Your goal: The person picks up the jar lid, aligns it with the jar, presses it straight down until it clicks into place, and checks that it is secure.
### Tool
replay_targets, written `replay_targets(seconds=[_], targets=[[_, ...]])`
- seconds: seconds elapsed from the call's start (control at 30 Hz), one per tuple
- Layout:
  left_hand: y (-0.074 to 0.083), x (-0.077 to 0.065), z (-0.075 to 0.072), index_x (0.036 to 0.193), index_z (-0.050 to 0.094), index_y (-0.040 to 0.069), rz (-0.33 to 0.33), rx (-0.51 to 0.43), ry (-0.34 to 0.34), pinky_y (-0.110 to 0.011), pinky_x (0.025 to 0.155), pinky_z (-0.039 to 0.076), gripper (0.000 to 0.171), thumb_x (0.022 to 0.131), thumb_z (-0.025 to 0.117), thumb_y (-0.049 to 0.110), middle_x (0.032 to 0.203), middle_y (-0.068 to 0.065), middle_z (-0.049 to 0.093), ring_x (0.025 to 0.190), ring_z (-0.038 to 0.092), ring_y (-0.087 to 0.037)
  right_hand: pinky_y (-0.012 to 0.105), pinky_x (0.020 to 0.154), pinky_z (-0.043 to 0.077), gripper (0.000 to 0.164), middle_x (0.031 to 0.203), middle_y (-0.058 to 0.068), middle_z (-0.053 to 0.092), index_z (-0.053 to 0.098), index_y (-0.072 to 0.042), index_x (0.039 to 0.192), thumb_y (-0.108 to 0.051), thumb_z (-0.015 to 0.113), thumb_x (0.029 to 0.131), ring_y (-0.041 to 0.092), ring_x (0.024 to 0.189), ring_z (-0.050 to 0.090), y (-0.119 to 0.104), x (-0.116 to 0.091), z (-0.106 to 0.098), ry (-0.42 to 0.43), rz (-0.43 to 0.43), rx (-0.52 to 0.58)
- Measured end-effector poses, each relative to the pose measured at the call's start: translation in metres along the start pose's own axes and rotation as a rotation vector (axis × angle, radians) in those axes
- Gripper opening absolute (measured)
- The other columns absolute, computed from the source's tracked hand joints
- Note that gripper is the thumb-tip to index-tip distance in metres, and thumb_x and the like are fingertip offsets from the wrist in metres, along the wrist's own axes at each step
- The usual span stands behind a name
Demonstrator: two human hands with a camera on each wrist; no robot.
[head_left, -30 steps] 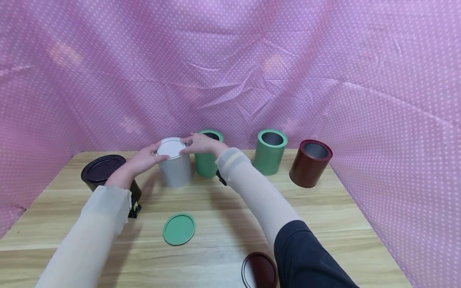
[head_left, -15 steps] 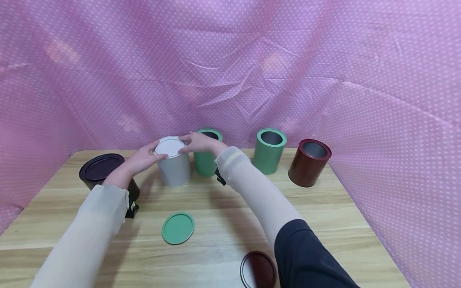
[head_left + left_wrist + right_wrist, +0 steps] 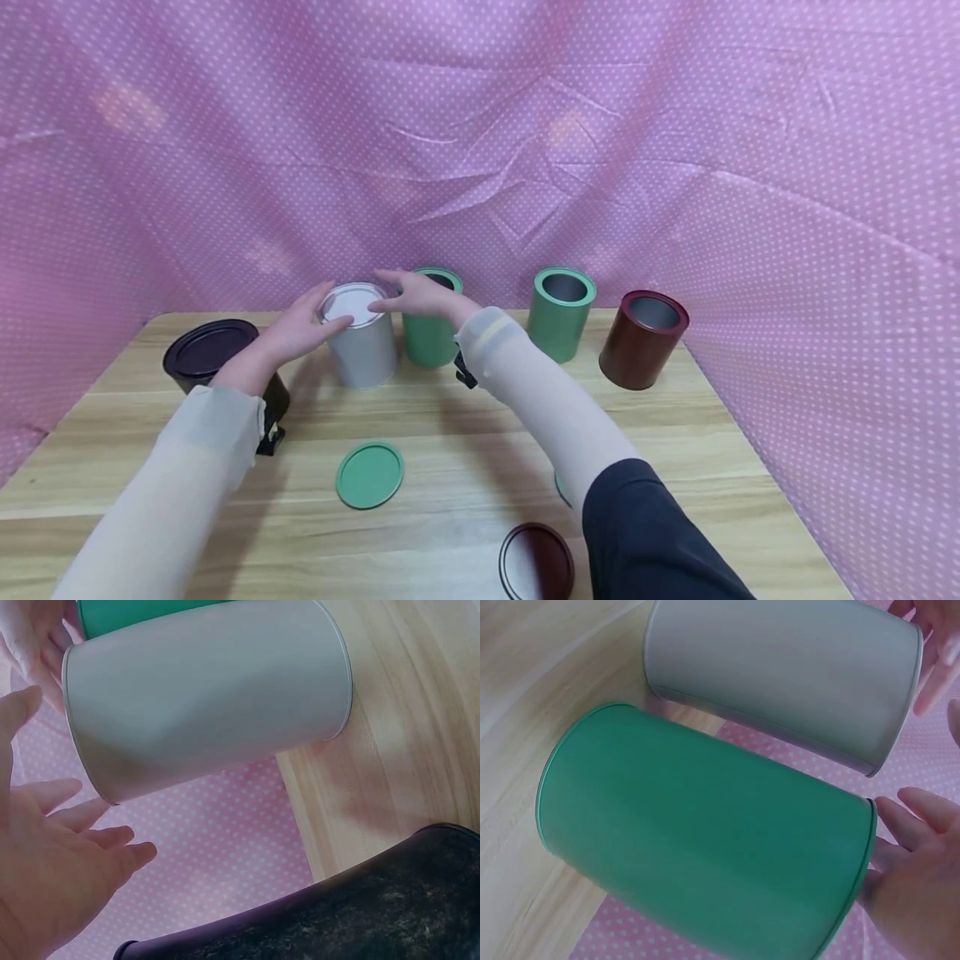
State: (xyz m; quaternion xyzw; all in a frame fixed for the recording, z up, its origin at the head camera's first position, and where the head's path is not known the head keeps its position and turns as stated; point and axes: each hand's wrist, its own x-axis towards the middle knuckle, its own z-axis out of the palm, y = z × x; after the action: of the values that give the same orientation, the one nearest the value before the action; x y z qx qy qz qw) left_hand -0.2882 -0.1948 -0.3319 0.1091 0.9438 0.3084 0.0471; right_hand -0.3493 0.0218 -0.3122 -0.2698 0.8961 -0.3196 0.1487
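A white can (image 3: 365, 354) with a white lid (image 3: 351, 307) on top stands upright at the back of the table. My left hand (image 3: 294, 329) is at the left of its rim, fingers spread and loosely bent; in the left wrist view, fingertips lie close to the can's top edge, and I cannot tell whether they touch. On the lid's right side is my right hand (image 3: 422, 298), thumb and fingers parted, holding nothing. Behind that hand stands an open green can (image 3: 427, 342), partly hidden by it. In the right wrist view the fingers lie near the green can's (image 3: 705, 832) top edge.
A black can (image 3: 210, 348) with a black lid stands left, partly behind my left forearm. Another open green can (image 3: 558, 321) and an open dark red can (image 3: 641, 350) stand right. A green lid (image 3: 370, 475), a dark red lid (image 3: 536, 562) and a partly hidden green disc (image 3: 560, 487) lie nearer.
Both hands have loosened from the white lid's rim, and the right hand has shifted slightly right. A green disc's edge now shows beside the right forearm. The cans have stayed in place.
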Motion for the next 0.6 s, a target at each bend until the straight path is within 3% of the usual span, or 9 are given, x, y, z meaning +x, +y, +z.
replay_targets(seconds=[0.23,0.6], targets=[[0.005,-0.008,0.001,0.156,0.001,0.008,0.039,0.01,0.013,-0.072,0.111,0.011,0.089,0.096,0.047,0.056,0.161,-0.024,-0.003,0.145,0.004,-0.05,0.04,0.123,0.01,0.081,0.163,0.002,0.015,0.019,-0.021,0.156,-0.049,0.06,0.092,0.019,0.151,0.005,0.002,-0.009,-0.003,0.011,-0.05,-0.09],[0.013,-0.021,0.006,0.156,0.005,0.008,0.122,0.047,0.043,-0.075,0.109,0.01,0.088,0.095,0.053,0.051,0.161,-0.023,-0.004,0.145,0.0,-0.051,0.045,0.123,0.005,0.085,0.164,0.005,0.009,0.01,-0.015,0.157,-0.048,0.057,0.094,0.024,0.151,-0.002,0.007,-0.031,-0.006,-0.006,-0.095,-0.156]])
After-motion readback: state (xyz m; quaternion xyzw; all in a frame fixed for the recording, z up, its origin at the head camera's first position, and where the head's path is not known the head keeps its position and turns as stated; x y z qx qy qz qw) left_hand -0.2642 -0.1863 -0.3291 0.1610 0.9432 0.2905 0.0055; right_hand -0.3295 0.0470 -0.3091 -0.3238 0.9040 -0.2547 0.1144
